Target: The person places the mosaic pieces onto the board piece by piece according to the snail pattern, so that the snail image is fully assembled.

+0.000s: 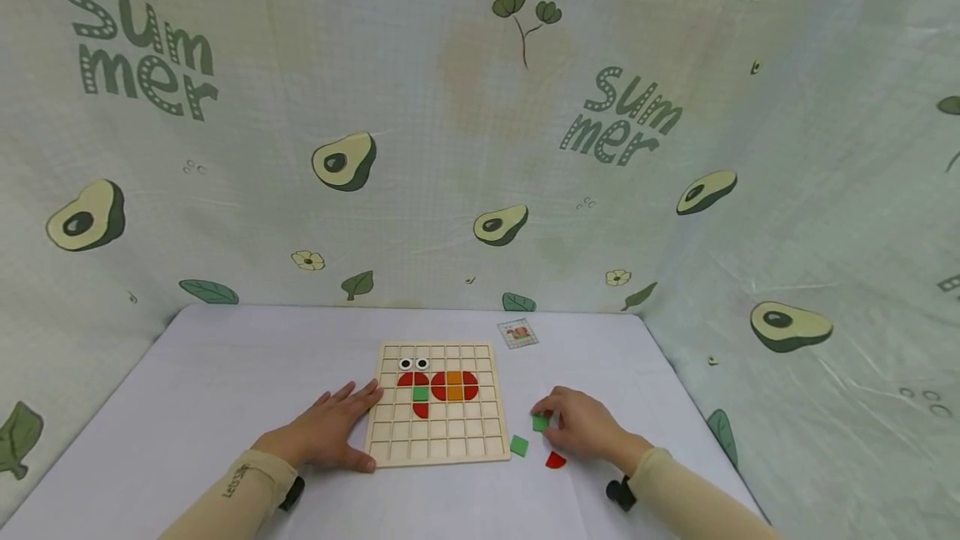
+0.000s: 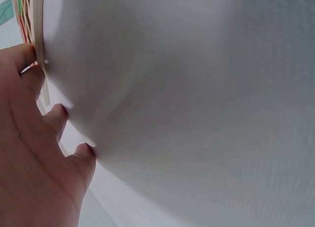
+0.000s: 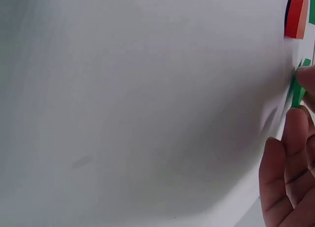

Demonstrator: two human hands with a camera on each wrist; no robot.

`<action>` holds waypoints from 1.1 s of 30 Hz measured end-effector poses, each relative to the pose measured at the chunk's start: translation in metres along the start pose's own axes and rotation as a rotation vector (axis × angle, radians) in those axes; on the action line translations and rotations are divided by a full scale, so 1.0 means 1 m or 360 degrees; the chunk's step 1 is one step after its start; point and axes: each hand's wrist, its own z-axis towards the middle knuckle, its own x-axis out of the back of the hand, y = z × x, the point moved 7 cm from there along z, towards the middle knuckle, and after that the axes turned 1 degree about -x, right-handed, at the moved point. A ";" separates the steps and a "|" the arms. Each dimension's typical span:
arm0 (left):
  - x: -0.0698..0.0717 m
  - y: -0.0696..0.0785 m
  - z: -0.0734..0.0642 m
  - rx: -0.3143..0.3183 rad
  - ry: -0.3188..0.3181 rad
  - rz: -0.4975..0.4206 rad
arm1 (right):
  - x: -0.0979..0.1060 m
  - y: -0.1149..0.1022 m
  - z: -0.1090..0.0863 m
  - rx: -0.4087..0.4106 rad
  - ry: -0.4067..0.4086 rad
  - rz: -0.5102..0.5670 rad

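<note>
My left hand [image 1: 330, 430] rests with spread fingers along the left edge of a wooden grid board [image 1: 480, 440]. In the left wrist view its fingertips [image 2: 59, 109] lie at the board's side. My right hand [image 1: 581, 423], right of the board, pinches a green square tile [image 1: 540, 422] between thumb and fingers. The right wrist view shows this tile [image 3: 298, 86] close over the tablecloth. On the board sit two eye discs [image 1: 414, 364], several red quarter-round tiles [image 1: 421, 411], a green square [image 1: 421, 393] and orange tiles [image 1: 454, 386].
Near the board's lower right corner lie another green square tile [image 1: 519, 445] and a red quarter-round tile [image 1: 555, 460]. A small picture card [image 1: 518, 333] lies behind the board to the right. White cloth [image 1: 247, 373] covers the table, and a printed curtain [image 1: 420, 232] hangs behind.
</note>
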 end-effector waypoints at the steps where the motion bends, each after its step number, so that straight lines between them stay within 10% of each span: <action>1: 0.000 0.000 0.000 0.0002 0.0001 0.0000 | 0.001 0.000 0.001 0.0011 0.0012 0.0004; 16: 0.001 0.001 0.000 0.0002 0.0012 0.0002 | 0.010 -0.019 0.024 0.0152 0.0074 0.0027; 33: 0.002 0.004 -0.001 -0.0008 0.0012 -0.0015 | -0.009 -0.105 0.067 0.0437 0.0005 -0.0071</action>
